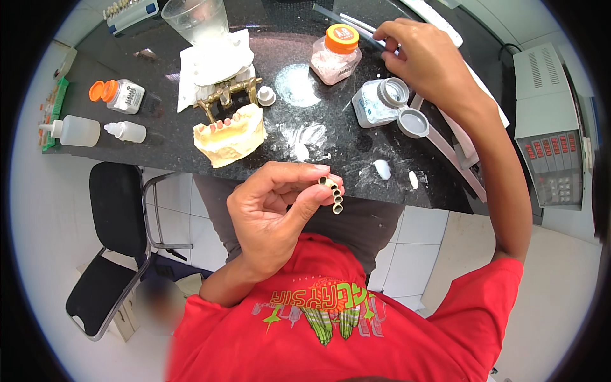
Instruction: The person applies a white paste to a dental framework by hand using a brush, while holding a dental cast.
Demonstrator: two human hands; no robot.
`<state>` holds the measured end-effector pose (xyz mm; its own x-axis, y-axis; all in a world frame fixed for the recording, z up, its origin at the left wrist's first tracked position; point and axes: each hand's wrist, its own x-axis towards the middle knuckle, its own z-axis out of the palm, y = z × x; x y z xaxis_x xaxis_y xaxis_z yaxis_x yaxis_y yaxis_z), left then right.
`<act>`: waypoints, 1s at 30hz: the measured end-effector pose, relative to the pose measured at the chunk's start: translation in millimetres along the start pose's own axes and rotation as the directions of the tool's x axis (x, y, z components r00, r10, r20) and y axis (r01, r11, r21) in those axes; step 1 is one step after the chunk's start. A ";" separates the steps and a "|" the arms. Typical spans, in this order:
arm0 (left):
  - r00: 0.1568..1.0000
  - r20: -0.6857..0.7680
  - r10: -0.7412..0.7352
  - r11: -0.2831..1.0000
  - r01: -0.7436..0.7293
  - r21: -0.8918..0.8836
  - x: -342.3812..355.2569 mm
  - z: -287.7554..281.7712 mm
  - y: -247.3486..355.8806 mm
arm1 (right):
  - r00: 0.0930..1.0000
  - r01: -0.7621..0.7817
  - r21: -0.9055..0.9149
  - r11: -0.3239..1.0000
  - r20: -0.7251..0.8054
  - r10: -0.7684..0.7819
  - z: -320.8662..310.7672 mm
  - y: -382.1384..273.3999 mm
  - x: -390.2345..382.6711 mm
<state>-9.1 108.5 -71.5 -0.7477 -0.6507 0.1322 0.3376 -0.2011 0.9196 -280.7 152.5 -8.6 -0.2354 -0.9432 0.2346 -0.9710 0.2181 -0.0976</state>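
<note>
My left hand point(270, 213) pinches a dental bridge point(335, 196) between thumb and fingertips, just past the table's front edge. Its row of hollow crowns faces up, and part of it is hidden by the fingers. At the back right, my right hand point(420, 60) curls its fingers at the ends of several slim sticks point(356, 25). Whatever lies between those fingertips is hidden. On the left side of the table stands a yellowish plaster dental model point(230, 137) with reddish tooth stumps, next to a brass articulator point(226, 95).
An orange-lidded jar point(337, 54) and an uncapped jar point(380, 102) with its lid point(414, 123) stand near my right forearm. White powder point(302, 140) dusts the black table. Bottles point(79, 131), a glass point(197, 22) and white tissue point(219, 67) lie left. A control box point(547, 127) stands right.
</note>
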 end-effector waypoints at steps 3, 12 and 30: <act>1.000 0.007 0.000 0.997 0.000 -0.077 0.4 1.7 -3.0 | 0.993 -0.067 0.005 0.998 -0.094 0.067 -26.8 2.1 -7.2; 1.000 -0.001 0.014 0.999 -0.014 -0.042 3.5 1.6 -7.3 | 0.853 0.085 0.567 0.819 -0.466 0.234 -73.0 -41.9 -113.0; 0.984 0.081 -0.162 0.973 0.145 0.181 3.8 32.2 -6.4 | 0.825 -0.268 0.842 0.468 -0.050 0.563 -3.4 -55.5 -198.3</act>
<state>-32.6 130.9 -64.9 -0.8360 -0.5486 0.0113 0.1167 -0.1576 0.9806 -180.2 328.2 -46.5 -0.7431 -0.6425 0.1871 -0.3565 0.1434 -0.9232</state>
